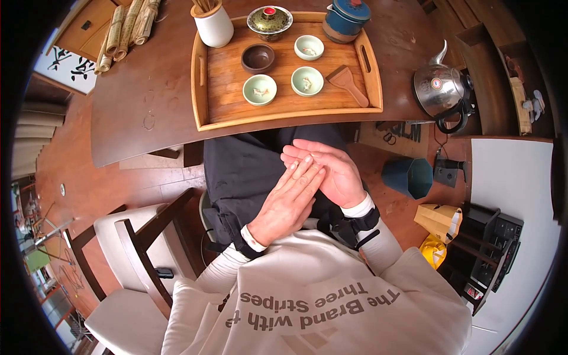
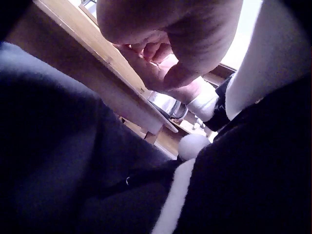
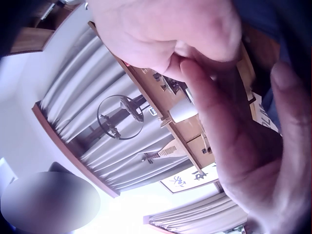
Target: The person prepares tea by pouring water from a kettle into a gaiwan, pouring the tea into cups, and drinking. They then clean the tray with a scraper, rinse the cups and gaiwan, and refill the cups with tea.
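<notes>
My left hand (image 1: 287, 204) lies over my right hand (image 1: 337, 174) above my lap. Its straight fingers rest across the right palm, which is turned up with the fingers extended. No object shows between the two palms. The left wrist view has the left hand (image 2: 180, 34) large at the top; the right wrist view shows the right hand (image 3: 165, 29) with the left hand (image 3: 229, 131) against it. Ahead, on the table, stands a wooden tray (image 1: 260, 121) bearing three pale green cups (image 1: 260, 90), a dark brown cup (image 1: 258, 58) and a flat wooden-handled brush (image 1: 349, 86).
A patterned lidded bowl (image 1: 270, 22), a blue pot (image 1: 347, 21) and a white holder (image 1: 213, 26) stand at the tray's far side. Right of it is a steel kettle (image 1: 441, 89). Rolled bamboo mats (image 1: 124, 29) lie far left; a blue bin (image 1: 408, 177) stands below the table.
</notes>
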A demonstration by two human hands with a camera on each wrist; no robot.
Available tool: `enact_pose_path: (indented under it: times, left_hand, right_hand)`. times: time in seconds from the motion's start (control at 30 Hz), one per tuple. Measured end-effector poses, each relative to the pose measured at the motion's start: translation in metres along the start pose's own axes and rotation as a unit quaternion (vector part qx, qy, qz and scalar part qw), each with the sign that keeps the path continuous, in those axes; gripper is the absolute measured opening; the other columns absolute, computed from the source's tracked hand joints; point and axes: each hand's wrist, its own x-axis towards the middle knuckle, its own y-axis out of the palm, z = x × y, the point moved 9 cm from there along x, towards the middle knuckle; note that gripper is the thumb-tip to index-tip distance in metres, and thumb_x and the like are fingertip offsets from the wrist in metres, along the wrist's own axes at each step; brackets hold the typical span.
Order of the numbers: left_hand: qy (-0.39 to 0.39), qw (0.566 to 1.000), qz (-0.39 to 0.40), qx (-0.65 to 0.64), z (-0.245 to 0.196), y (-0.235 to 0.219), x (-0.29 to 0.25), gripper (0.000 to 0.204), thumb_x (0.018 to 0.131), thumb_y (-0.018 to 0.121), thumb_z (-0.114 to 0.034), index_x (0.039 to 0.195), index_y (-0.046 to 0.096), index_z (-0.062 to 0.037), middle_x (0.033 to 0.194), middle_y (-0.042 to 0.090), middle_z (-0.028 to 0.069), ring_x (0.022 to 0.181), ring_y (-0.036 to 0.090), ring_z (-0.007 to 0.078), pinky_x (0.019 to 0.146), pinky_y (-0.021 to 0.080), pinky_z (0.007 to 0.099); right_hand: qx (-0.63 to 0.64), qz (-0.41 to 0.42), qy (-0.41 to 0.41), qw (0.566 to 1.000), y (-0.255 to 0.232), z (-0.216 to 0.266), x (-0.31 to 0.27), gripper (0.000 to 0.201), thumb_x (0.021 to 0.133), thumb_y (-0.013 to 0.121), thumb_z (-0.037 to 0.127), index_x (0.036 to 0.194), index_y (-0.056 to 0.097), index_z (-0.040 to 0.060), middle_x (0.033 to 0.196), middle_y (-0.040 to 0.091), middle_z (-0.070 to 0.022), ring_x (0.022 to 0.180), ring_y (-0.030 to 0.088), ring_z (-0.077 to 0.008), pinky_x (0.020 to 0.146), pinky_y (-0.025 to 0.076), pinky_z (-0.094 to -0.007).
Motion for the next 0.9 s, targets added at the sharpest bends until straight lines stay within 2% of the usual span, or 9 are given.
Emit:
enact_pose_path:
  times: [0.1, 0.17, 0.2, 0.23, 0.3, 0.33, 0.43, 0.53, 0.9]
  left_hand:
    - [0.008, 0.997, -0.027, -0.068, 0.003, -0.009, 0.000, 0.066, 0.083, 0.070, 0.005, 0.147, 0.053, 0.0010, 0.151, 0.052, 0.0221, 0.148, 0.043, 0.0376, 0.123, 0.032, 0.0510]
    - [-0.008, 0.983, -0.090, -0.163, 0.014, -0.020, -0.005, 0.065, 0.081, 0.071, 0.008, 0.144, 0.057, 0.0011, 0.143, 0.060, 0.0213, 0.142, 0.051, 0.0372, 0.121, 0.036, 0.0492]
    - [-0.032, 0.972, -0.119, -0.200, 0.017, -0.028, -0.005, 0.055, 0.083, 0.069, 0.013, 0.136, 0.061, 0.0031, 0.134, 0.067, 0.0186, 0.133, 0.060, 0.0328, 0.117, 0.041, 0.0454]
    - [-0.032, 0.972, -0.120, -0.200, 0.018, -0.028, -0.005, 0.055, 0.083, 0.069, 0.013, 0.136, 0.061, 0.0031, 0.134, 0.067, 0.0186, 0.133, 0.060, 0.0328, 0.117, 0.041, 0.0454]
    - [-0.156, 0.835, -0.200, -0.489, 0.051, -0.021, -0.014, 0.038, 0.086, 0.066, 0.017, 0.122, 0.067, 0.0029, 0.126, 0.069, 0.0145, 0.127, 0.062, 0.0254, 0.111, 0.047, 0.0392]
    - [-0.180, 0.799, -0.228, -0.528, 0.059, -0.023, -0.015, 0.033, 0.088, 0.066, 0.019, 0.116, 0.064, 0.0027, 0.119, 0.070, 0.0121, 0.119, 0.064, 0.0195, 0.106, 0.050, 0.0344]
    - [-0.191, 0.731, -0.264, -0.599, 0.081, -0.025, -0.018, 0.036, 0.089, 0.067, 0.019, 0.119, 0.056, 0.0008, 0.115, 0.067, 0.0125, 0.108, 0.068, 0.0197, 0.097, 0.056, 0.0321]
    - [-0.182, 0.701, -0.282, -0.629, 0.083, -0.028, -0.016, 0.041, 0.089, 0.066, 0.020, 0.122, 0.053, 0.0001, 0.117, 0.063, 0.0126, 0.104, 0.069, 0.0198, 0.091, 0.060, 0.0320]
    - [-0.209, 0.751, -0.306, -0.547, 0.078, -0.030, -0.017, 0.048, 0.087, 0.068, 0.020, 0.128, 0.050, 0.0007, 0.123, 0.058, 0.0132, 0.104, 0.069, 0.0187, 0.090, 0.059, 0.0305]
  right_hand:
    - [-0.043, 0.002, 0.007, 0.999, 0.000, 0.004, -0.001, 0.044, 0.107, 0.046, 0.012, 0.144, 0.050, -0.0116, 0.141, 0.058, -0.0307, 0.135, 0.056, -0.0414, 0.118, 0.043, -0.0506]
    - [-0.059, -0.002, 0.005, 0.998, -0.003, 0.004, -0.001, 0.042, 0.107, 0.050, 0.012, 0.142, 0.053, -0.0105, 0.139, 0.061, -0.0289, 0.132, 0.059, -0.0391, 0.115, 0.046, -0.0490]
    - [-0.075, -0.007, 0.002, 0.997, -0.004, 0.003, -0.001, 0.039, 0.107, 0.053, 0.012, 0.140, 0.055, -0.0093, 0.136, 0.064, -0.0272, 0.130, 0.062, -0.0368, 0.112, 0.049, -0.0473]
    - [-0.076, -0.006, 0.002, 0.997, -0.005, 0.001, -0.001, 0.039, 0.107, 0.053, 0.012, 0.140, 0.055, -0.0093, 0.136, 0.064, -0.0272, 0.130, 0.062, -0.0368, 0.112, 0.049, -0.0473]
    - [-0.062, -0.016, 0.001, 0.998, -0.009, -0.003, 0.001, 0.032, 0.107, 0.057, 0.010, 0.133, 0.063, -0.0071, 0.127, 0.069, -0.0232, 0.120, 0.068, -0.0300, 0.106, 0.055, -0.0438]
    - [-0.076, -0.038, -0.007, 0.996, -0.011, -0.003, 0.001, 0.030, 0.106, 0.059, 0.010, 0.129, 0.065, -0.0067, 0.121, 0.072, -0.0208, 0.112, 0.071, -0.0275, 0.101, 0.058, -0.0422]
    - [-0.150, -0.050, -0.020, 0.987, -0.010, -0.007, 0.001, 0.028, 0.104, 0.063, 0.010, 0.127, 0.066, -0.0059, 0.114, 0.074, -0.0179, 0.103, 0.074, -0.0254, 0.094, 0.061, -0.0391]
    - [-0.121, -0.048, 0.004, 0.992, -0.002, -0.013, 0.001, 0.025, 0.103, 0.065, 0.008, 0.124, 0.068, -0.0050, 0.109, 0.074, -0.0153, 0.096, 0.075, -0.0229, 0.085, 0.063, -0.0351]
    - [-0.084, -0.047, 0.003, 0.995, -0.001, -0.021, 0.002, 0.025, 0.103, 0.065, 0.008, 0.124, 0.069, -0.0058, 0.110, 0.074, -0.0164, 0.097, 0.074, -0.0229, 0.085, 0.063, -0.0350]
